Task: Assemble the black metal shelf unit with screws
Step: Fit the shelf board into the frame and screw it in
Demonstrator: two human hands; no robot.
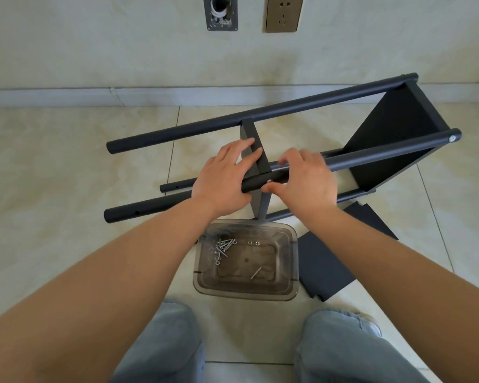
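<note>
The black metal shelf unit lies on its side on the tiled floor, with several round posts running left to right and one shelf panel fixed at the right end. A middle shelf panel stands upright between the posts. My left hand lies over that panel and the near upper post, fingers spread. My right hand pinches the same post at its left end, thumb below and fingers above. Whether it holds a screw is hidden. Loose screws lie in a clear plastic tub.
A loose black shelf panel lies on the floor right of the tub, another behind it. My knees in light jeans are at the bottom. The wall with a skirting board, a socket and a pipe plate stands behind the shelf.
</note>
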